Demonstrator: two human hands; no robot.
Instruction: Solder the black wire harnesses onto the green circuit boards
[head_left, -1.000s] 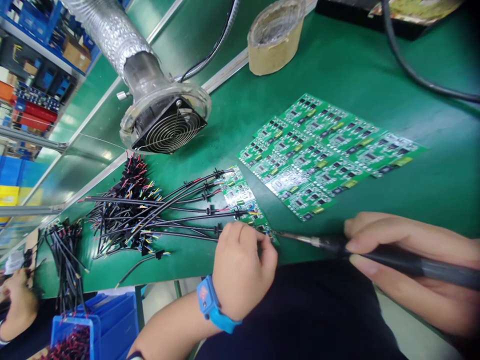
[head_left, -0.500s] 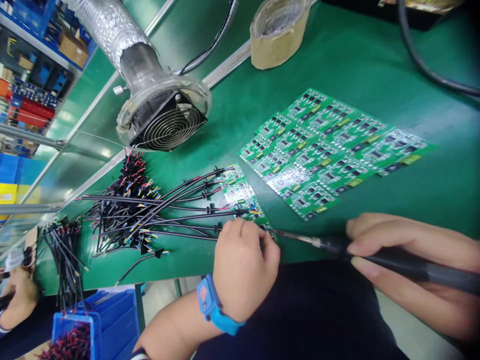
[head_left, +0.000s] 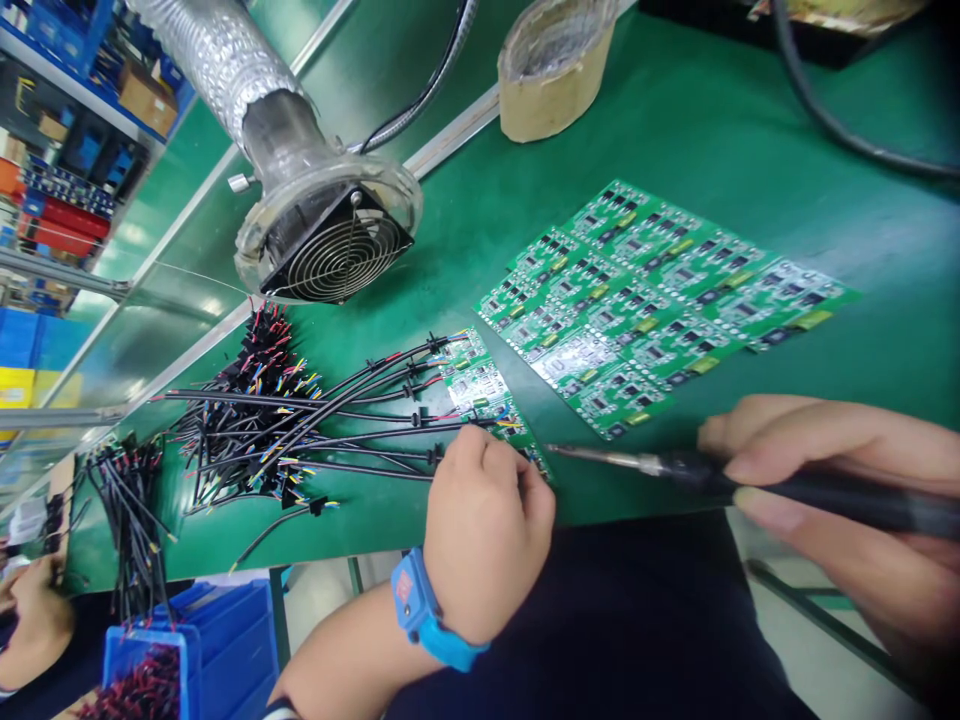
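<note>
My right hand [head_left: 825, 470] grips the black handle of a soldering iron [head_left: 675, 468]. The iron's bare metal tip points left and stays a small gap away from the near edge of a narrow strip of green circuit boards [head_left: 484, 385]. My left hand [head_left: 487, 525], with a blue wrist strap [head_left: 427, 610], is closed at the near end of that strip, its fingertips pinching the end of a black cable [head_left: 397, 470]; the pinched wires are mostly hidden. Several black cables with coloured wire ends lie across the strip from the left.
A larger set of circuit-board panels [head_left: 637, 300] lies right of the strip. Black cables are heaped [head_left: 255, 420] at left, below a fume extractor [head_left: 337, 245]. A tape roll [head_left: 555, 75] stands behind. Another person's hand [head_left: 34, 620] is far left, beside a blue bin [head_left: 232, 640].
The iron's tip has drawn back slightly up and right from the strip, as my right hand moved right. My left hand stays almost in place. The other person's hand has shifted down.
</note>
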